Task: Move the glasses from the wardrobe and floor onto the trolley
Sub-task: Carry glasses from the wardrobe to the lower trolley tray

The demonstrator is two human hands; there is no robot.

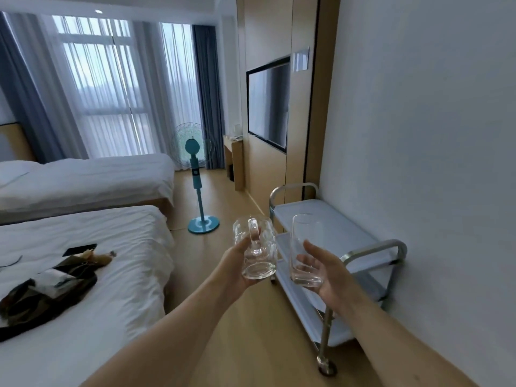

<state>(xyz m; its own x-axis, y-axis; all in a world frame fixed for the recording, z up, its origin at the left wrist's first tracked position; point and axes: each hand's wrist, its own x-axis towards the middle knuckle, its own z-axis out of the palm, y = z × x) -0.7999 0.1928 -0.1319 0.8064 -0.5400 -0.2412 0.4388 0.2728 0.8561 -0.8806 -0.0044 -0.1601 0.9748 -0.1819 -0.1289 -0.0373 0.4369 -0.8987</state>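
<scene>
My left hand (233, 268) grips a clear glass mug (257, 248) with a handle, held upright over the wooden floor just left of the trolley. My right hand (325, 270) holds a tall plain clear glass (305, 247) from below and behind, fingers curled round its lower part. Both glasses hang in the air beside each other. The white trolley (332, 227), with metal handles at both ends and lower shelves, stands against the right wall; its top shelf bears nothing.
Two white beds (83, 247) fill the left side; the nearer one carries a dark garment and a phone. A teal standing fan (198, 188) stands on the floor ahead. A wall-mounted TV (268, 107) and a small desk lie beyond the trolley.
</scene>
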